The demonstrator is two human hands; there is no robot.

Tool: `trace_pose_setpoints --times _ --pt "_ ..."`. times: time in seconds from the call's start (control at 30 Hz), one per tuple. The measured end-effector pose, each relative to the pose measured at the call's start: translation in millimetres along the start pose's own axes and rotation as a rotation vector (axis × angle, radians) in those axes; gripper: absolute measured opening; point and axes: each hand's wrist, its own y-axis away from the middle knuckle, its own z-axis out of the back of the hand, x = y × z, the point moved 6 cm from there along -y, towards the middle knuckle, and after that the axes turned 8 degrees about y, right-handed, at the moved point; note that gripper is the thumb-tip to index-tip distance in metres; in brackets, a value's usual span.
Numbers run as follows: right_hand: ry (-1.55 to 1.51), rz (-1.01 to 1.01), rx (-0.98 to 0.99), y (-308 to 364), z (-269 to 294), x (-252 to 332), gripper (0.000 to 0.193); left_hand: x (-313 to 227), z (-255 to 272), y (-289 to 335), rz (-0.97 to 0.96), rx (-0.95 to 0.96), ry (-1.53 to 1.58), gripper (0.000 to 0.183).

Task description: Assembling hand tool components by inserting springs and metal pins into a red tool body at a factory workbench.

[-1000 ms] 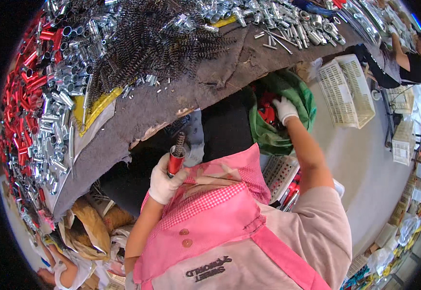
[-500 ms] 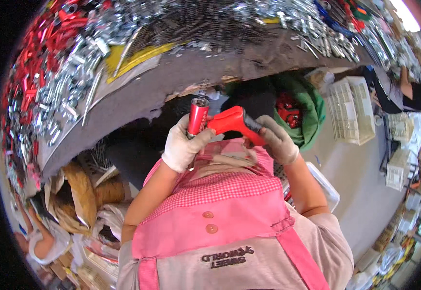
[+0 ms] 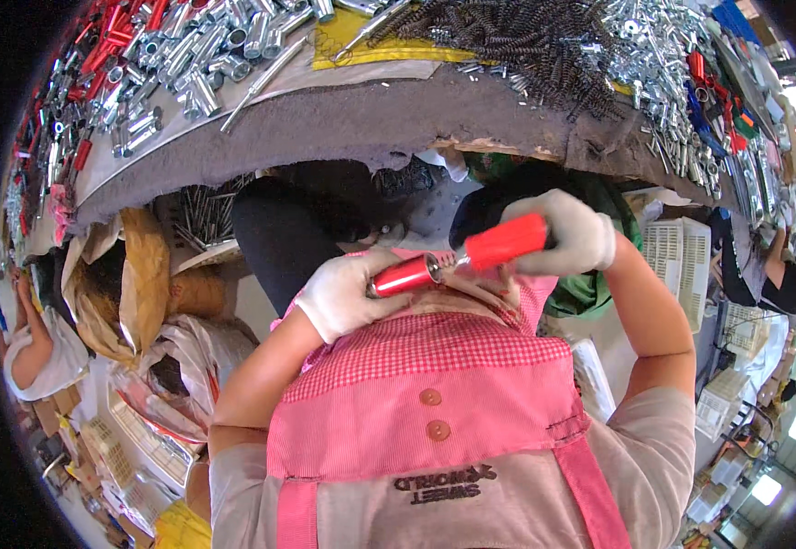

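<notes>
White work gloves cover both of my hands. My left hand (image 3: 348, 295) is closed round a short red metal tube (image 3: 404, 276), which lies tilted over my lap with its open mouth to the right. My right hand (image 3: 570, 233) grips a red handle-shaped piece (image 3: 506, 242), mostly covering its right end. Its lower left end points at the tube's mouth. Small metal parts (image 3: 446, 267) show between the two; whether they are joined I cannot tell. Below the hands lies my pink checked apron (image 3: 435, 357).
A cloth-covered bench (image 3: 325, 126) curves across the far side. On it lie silver tubes (image 3: 256, 35), dark coil springs (image 3: 526, 55), a yellow sheet (image 3: 398, 52) and red parts. A sack (image 3: 137, 284) stands left, a white crate (image 3: 677, 252) right. Other people are at both sides.
The red tube has tipped from upright to nearly level, mouth to the right; the spring above it no longer shows. My right hand has risen, turning the handle-shaped piece toward the tube. The view shifted.
</notes>
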Motion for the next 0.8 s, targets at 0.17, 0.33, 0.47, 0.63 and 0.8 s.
trace_pose_setpoints --times 0.17,0.33,0.47,0.63,0.8 --pt "0.281 0.215 0.119 -17 -35 6 0.032 19 -38 -2 -0.012 0.412 0.172 0.047" --pt "0.858 0.715 -0.014 -22 -36 39 0.021 43 -59 -9 0.249 0.673 0.496 0.048" --pt "0.917 0.924 -0.099 -16 -36 46 0.021 58 -74 -11 0.191 0.739 0.497 0.037" --pt "0.543 0.461 0.049 -20 -44 9 0.025 15 -46 -8 -0.069 0.556 0.262 0.033" --pt "-0.743 -0.232 0.106 -14 -103 -36 0.024 -16 7 -3 -0.286 -0.131 -0.993 0.015"
